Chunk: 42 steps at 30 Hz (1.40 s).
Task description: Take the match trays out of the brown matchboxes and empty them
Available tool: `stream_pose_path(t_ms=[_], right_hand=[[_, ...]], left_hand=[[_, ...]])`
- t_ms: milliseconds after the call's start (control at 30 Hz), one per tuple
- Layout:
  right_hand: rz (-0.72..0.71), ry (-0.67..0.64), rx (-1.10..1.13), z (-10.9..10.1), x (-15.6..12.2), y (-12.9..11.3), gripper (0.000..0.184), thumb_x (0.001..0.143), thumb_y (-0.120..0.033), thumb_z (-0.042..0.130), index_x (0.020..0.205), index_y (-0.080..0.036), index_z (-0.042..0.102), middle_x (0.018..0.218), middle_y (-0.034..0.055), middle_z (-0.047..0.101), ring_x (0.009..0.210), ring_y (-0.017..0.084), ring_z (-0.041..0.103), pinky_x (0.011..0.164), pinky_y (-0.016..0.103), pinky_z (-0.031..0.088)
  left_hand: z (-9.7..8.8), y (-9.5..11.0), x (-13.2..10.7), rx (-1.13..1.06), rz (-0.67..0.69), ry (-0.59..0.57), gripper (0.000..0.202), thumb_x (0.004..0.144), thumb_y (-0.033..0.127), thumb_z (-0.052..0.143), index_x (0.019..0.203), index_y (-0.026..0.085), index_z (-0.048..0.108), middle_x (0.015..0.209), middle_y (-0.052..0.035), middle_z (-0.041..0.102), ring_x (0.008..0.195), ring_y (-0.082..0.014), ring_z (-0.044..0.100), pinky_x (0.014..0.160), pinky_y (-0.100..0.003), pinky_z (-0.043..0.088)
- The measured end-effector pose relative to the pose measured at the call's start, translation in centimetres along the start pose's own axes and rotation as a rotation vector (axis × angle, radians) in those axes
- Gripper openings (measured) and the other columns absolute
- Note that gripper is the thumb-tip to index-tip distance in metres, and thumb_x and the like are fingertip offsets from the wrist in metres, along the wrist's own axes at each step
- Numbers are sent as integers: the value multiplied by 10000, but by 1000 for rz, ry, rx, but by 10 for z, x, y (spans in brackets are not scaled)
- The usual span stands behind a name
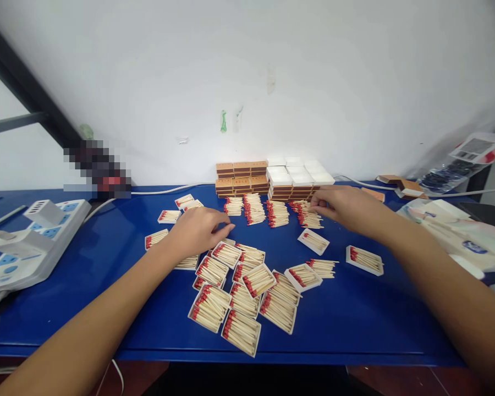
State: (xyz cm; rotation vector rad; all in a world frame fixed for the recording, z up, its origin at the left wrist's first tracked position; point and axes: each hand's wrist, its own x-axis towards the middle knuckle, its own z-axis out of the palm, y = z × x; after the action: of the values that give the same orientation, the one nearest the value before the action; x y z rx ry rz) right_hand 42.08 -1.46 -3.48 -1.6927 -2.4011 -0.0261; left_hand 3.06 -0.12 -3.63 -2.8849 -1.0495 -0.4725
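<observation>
My left hand (pixel 201 227) is over the left-middle of the table, beside several white matchbox trays (pixel 226 254) filled with red-tipped matches. Its fingers are bent and close together; whatever lies under them is hidden. At the back right, my right hand (pixel 334 204) has its fingertips pinched at the rightmost loose pile of matches (pixel 309 215). More loose matches (pixel 277 213) lie in piles to the left of it. Just in front of that hand rests a tray holding only a few matches (pixel 313 241). Another part-filled tray (pixel 365 259) sits farther right.
Brown matchboxes (pixel 241 181) and a stack topped with white trays (pixel 299 175) stand against the wall. A white power strip (pixel 37 247) is at the left of the blue table (pixel 334 324). A tissue pack (pixel 449 236) and matchbox sleeves (pixel 410 188) lie right.
</observation>
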Motion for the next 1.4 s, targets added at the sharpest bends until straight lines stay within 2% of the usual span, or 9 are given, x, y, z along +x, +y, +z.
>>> stream_pose_path(t_ms=[100, 200, 400, 500, 633, 867, 1100, 1267, 1400], right_hand=[[-18, 60, 38, -3, 0, -4, 272, 1005, -402, 511, 912, -241, 710, 995, 122, 761, 860, 278, 656, 721, 383, 424], [-28, 69, 108, -8, 0, -10, 343, 1015, -488, 516, 921, -241, 735, 965, 124, 764, 850, 275, 663, 730, 382, 439], [56, -130, 185, -18, -4, -15, 445, 915, -674, 649, 845, -244, 741, 752, 83, 711, 654, 210, 591, 619, 352, 386], [41, -211, 206, -20, -7, -15, 422, 879, -663, 709, 845, -243, 739, 752, 66, 700, 638, 191, 576, 599, 338, 371], [31, -275, 238, -18, -7, -15, 325, 880, -570, 729, 849, -246, 737, 780, 61, 719, 641, 185, 581, 609, 336, 390], [11, -241, 220, -10, -5, -16, 271, 927, -493, 672, 827, -243, 702, 729, 43, 698, 626, 181, 574, 600, 332, 379], [132, -273, 131, -19, -8, -7, 506, 865, -738, 685, 811, -236, 668, 761, 75, 722, 639, 202, 607, 590, 346, 391], [234, -268, 12, -17, -9, 3, 568, 790, -812, 712, 789, -247, 654, 791, 105, 742, 660, 253, 637, 585, 383, 409], [218, -304, 37, -10, -8, 1, 603, 835, -843, 626, 772, -244, 646, 770, 114, 740, 665, 259, 646, 587, 390, 422]], left_hand=[[-1, 0, 0, -2, 10, 8, 375, 1044, 368, 513, 922, 186, 818, 676, -46, 728, 567, -165, 595, 557, -318, 359], [-1, 0, 0, 0, 17, 21, 371, 1040, 366, 516, 919, 186, 816, 671, -43, 726, 566, -160, 597, 560, -314, 364], [0, -1, 0, -1, 9, 12, 366, 1044, 366, 520, 918, 185, 813, 677, -49, 725, 575, -168, 594, 568, -319, 357], [-1, 0, 0, -9, -3, 0, 356, 1042, 360, 527, 932, 186, 817, 684, -53, 729, 583, -173, 596, 577, -321, 353], [-1, 1, 0, -16, -15, -14, 370, 1043, 366, 517, 940, 184, 823, 691, -58, 732, 583, -177, 595, 572, -325, 350], [-1, 0, 0, -5, -21, -32, 382, 1047, 378, 510, 951, 187, 827, 700, -60, 735, 588, -177, 595, 567, -325, 339], [-1, 1, 1, -8, -23, -28, 393, 1047, 383, 501, 959, 180, 826, 697, -53, 732, 586, -175, 591, 579, -327, 349], [0, 0, 0, -9, -27, -33, 384, 1047, 385, 506, 958, 183, 821, 705, -56, 733, 594, -180, 596, 582, -327, 341], [0, 0, 0, -5, -32, -34, 367, 1044, 381, 520, 957, 188, 820, 704, -55, 733, 599, -179, 597, 579, -322, 327]])
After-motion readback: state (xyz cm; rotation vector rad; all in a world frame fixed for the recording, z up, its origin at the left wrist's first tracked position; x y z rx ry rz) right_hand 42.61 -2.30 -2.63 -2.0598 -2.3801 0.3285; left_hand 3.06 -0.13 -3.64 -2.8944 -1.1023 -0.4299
